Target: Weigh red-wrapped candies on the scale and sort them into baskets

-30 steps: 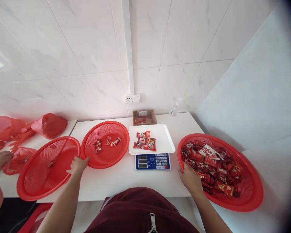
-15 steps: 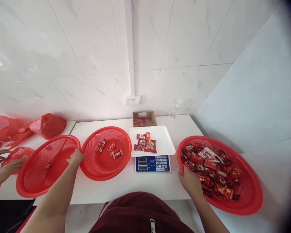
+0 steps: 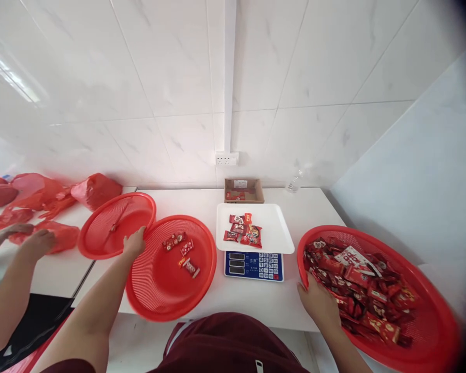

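My left hand (image 3: 135, 243) is closed on the rim of a red plastic basket (image 3: 97, 252), which holds a small wrapped piece. It lies where that rim meets a second red basket (image 3: 171, 311), in which a few red-wrapped candies (image 3: 174, 241) lie. My right hand (image 3: 319, 301) grips the near left rim of a third red basket (image 3: 438, 331), its fingers partly hidden inside. That basket is heaped with red-wrapped snacks (image 3: 357, 295). Between my hands stands a blue scale (image 3: 254, 266) with a white tray (image 3: 274, 228) bearing several snack packets (image 3: 248, 230).
Behind the scale sit a small cardboard box (image 3: 244, 191) and a clear plastic bottle (image 3: 294, 181) against the tiled wall. Red plastic bags (image 3: 97, 190) lie at the far left, where another person's hands (image 3: 39, 242) handle one. A side wall rises at the right.
The left basket has moved back and right with my left hand. The middle basket has shifted nearer to me, its candies sliding slightly. My right hand keeps its hold; the view has turned left.
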`<move>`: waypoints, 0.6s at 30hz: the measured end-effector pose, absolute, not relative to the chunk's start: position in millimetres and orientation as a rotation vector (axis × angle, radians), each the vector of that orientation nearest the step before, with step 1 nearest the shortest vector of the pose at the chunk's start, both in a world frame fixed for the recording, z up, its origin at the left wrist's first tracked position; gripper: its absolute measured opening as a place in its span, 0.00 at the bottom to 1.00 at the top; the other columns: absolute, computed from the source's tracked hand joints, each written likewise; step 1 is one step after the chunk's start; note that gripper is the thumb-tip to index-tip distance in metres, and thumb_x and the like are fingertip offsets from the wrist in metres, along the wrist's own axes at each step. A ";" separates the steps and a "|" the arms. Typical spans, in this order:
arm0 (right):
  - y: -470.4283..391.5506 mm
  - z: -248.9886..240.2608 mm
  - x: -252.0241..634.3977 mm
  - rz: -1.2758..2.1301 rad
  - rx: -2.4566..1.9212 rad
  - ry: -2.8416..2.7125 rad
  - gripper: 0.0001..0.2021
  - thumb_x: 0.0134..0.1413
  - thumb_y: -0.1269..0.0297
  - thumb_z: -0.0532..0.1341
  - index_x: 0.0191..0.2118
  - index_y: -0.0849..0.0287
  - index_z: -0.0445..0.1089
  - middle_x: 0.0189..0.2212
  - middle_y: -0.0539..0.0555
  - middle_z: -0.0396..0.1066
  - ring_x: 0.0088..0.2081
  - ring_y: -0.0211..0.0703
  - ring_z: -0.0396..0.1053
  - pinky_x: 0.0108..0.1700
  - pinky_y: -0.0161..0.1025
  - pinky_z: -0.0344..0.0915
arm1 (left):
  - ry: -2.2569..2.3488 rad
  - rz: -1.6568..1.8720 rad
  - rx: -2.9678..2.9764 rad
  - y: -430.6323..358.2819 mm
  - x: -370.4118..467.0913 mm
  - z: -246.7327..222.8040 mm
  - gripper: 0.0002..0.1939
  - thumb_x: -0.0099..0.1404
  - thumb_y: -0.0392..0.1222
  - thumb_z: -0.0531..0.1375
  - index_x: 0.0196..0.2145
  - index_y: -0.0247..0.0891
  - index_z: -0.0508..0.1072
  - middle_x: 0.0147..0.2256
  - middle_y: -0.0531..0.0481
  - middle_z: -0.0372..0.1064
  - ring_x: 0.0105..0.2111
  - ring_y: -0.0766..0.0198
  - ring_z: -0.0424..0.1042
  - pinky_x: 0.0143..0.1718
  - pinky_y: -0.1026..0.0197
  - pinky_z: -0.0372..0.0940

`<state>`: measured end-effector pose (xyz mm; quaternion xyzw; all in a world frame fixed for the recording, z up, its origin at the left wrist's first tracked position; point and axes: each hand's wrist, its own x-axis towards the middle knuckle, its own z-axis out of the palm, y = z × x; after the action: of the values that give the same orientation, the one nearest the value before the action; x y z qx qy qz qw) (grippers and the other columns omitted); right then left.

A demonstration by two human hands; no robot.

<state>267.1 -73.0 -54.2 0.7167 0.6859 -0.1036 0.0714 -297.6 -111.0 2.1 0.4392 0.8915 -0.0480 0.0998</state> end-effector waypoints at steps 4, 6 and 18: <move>-72.8 -53.8 267.2 -0.330 2.135 2.047 0.24 0.59 0.61 0.44 0.57 0.69 0.58 0.45 0.67 0.71 0.46 0.55 0.70 0.47 0.47 0.62 | 2.550 -0.173 1.438 -118.4 -307.7 6.0 0.32 0.53 0.25 0.49 0.55 0.41 0.62 0.53 0.41 0.65 0.55 0.52 0.62 0.60 0.43 0.42; -72.3 -53.9 267.1 -0.337 2.135 2.047 0.24 0.59 0.61 0.43 0.57 0.69 0.57 0.46 0.67 0.71 0.47 0.56 0.69 0.47 0.47 0.62 | 2.508 -0.173 1.500 -121.4 -310.6 7.2 0.31 0.52 0.24 0.50 0.52 0.43 0.66 0.52 0.43 0.66 0.56 0.55 0.61 0.61 0.46 0.40; -72.8 -51.1 259.7 -0.196 2.295 2.104 0.27 0.56 0.58 0.48 0.60 0.63 0.53 0.57 0.65 0.60 0.58 0.58 0.56 0.56 0.61 0.50 | 2.666 -0.012 1.395 -112.2 -309.3 0.0 0.28 0.56 0.27 0.51 0.55 0.38 0.64 0.64 0.38 0.43 0.63 0.46 0.43 0.57 0.42 0.52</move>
<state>259.7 -72.8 -51.1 0.7355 0.6745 -0.0628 0.0111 -309.3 -112.2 0.0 0.4627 0.8840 -0.0039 0.0664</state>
